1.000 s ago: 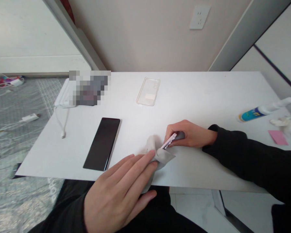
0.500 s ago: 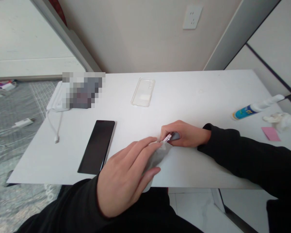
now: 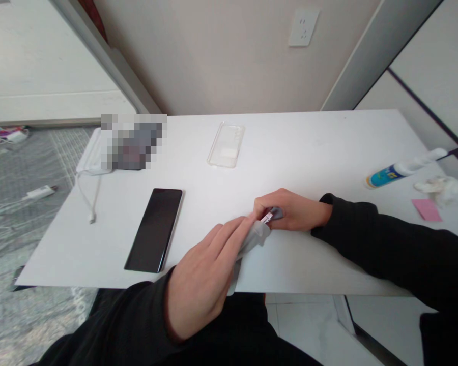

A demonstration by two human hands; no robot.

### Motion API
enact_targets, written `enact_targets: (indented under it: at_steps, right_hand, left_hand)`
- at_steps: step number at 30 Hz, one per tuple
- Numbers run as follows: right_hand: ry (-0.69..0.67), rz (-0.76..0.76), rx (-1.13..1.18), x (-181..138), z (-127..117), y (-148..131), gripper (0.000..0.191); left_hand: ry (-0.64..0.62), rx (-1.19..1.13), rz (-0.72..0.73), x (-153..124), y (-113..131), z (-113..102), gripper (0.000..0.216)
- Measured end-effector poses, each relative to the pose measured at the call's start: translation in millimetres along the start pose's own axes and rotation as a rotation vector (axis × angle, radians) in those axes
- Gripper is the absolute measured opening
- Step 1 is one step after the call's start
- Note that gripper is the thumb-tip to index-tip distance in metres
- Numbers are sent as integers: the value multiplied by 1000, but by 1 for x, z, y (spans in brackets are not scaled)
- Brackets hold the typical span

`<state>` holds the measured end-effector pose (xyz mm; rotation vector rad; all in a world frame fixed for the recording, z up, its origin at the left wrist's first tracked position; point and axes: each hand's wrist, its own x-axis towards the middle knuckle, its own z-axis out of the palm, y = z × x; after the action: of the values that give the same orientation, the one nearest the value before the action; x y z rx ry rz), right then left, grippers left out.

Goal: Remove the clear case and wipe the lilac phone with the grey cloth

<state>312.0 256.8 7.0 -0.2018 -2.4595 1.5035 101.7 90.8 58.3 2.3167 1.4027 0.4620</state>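
Observation:
My right hand [image 3: 293, 209] rests on the white table [image 3: 309, 152] and grips a pink phone [image 3: 267, 217] held on its edge; only a small end of it shows. My left hand [image 3: 204, 277] presses a pale grey cloth [image 3: 252, 241] against that phone, fingers stretched flat over the cloth and hiding most of it. A black phone [image 3: 154, 230] lies flat, screen up, to the left of both hands. A clear phone case [image 3: 226, 144] lies further back near the wall.
A white cable [image 3: 91, 195] and a blurred patch [image 3: 132, 141] sit at the table's back left. At the right edge are a blue-and-white tube [image 3: 400, 170], a crumpled white tissue [image 3: 442, 188] and a pink note [image 3: 426, 209]. Chargers lie on the floor [image 3: 23, 203] at left.
My left hand has moved forward along the phone with the cloth, its fingers reaching my right hand. Less of the pink phone shows now. My right hand has stayed in place.

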Motion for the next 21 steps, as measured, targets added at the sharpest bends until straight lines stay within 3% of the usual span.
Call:
enact_targets:
  at_steps: [6,12,16,21]
  right_hand:
    - [-7,31,-1,1,0,-1,12]
    - [-9,34,-18,1,0,-2,10]
    - [-4,-2,-48,0,1,-2,3]
    - [13,-12,-87,-1,1,-5,10]
  left_hand:
    - [118,-136,-107,-29,-5,5,49]
    - [105,255,-4,-46,-2,-8,49]
    - [26,411,68,-28,5,-10,36]
    - [-159,611,-60,22,20,-5,9]
